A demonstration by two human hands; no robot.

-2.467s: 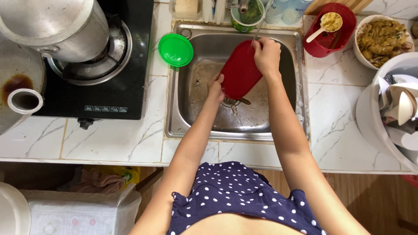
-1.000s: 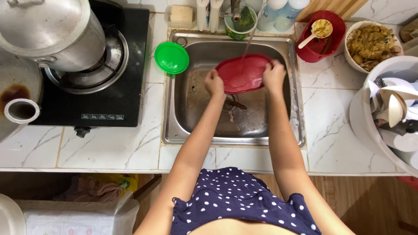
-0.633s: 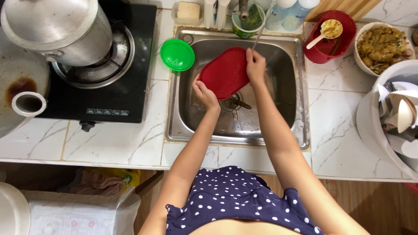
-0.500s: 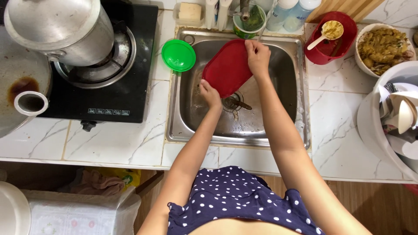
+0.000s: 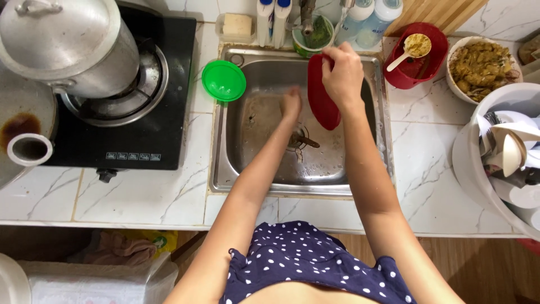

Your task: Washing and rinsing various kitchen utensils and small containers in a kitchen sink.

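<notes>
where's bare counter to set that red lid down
Bare marble lies between the stove and the sink, below the green lid, and right of the sink before the white tub. The back right is crowded with bowls.

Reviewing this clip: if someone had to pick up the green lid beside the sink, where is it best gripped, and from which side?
Probably at its rim, from above: the green lid lies flat on the counter at the sink's left edge, clear of both hands. The stove-side edge looks freest; the other overhangs the basin.
</notes>
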